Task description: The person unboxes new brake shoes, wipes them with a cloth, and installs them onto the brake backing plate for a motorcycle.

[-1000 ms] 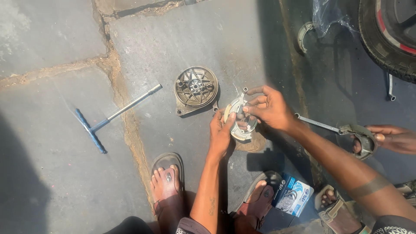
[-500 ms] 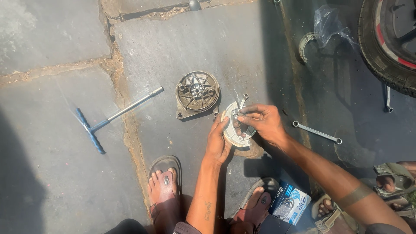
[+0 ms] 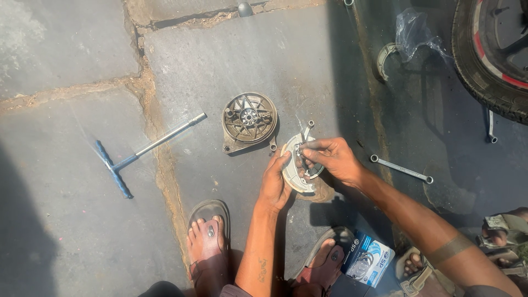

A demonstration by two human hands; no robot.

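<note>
At the centre of the frame, a person's two hands grip a pair of curved pale-grey metal brake shoes (image 3: 294, 168) just above the grey stone-slab floor (image 3: 71, 49): the left hand (image 3: 276, 184) cups the outer curve from below, while the right hand (image 3: 331, 158) pinches the inner edge with its fingertips. Just to the upper left lies a round, dirty metal brake drum plate (image 3: 248, 120), near but apart from the shoes. A blue-handled T-shaped socket wrench (image 3: 144, 149) rests at left, a slim silver ring spanner (image 3: 401, 169) at right. A black tyre with a red rim stripe (image 3: 487, 52) fills the upper right corner; a blue-and-white cardboard box (image 3: 367, 258) sits by the sandalled feet (image 3: 206, 245) below.
</note>
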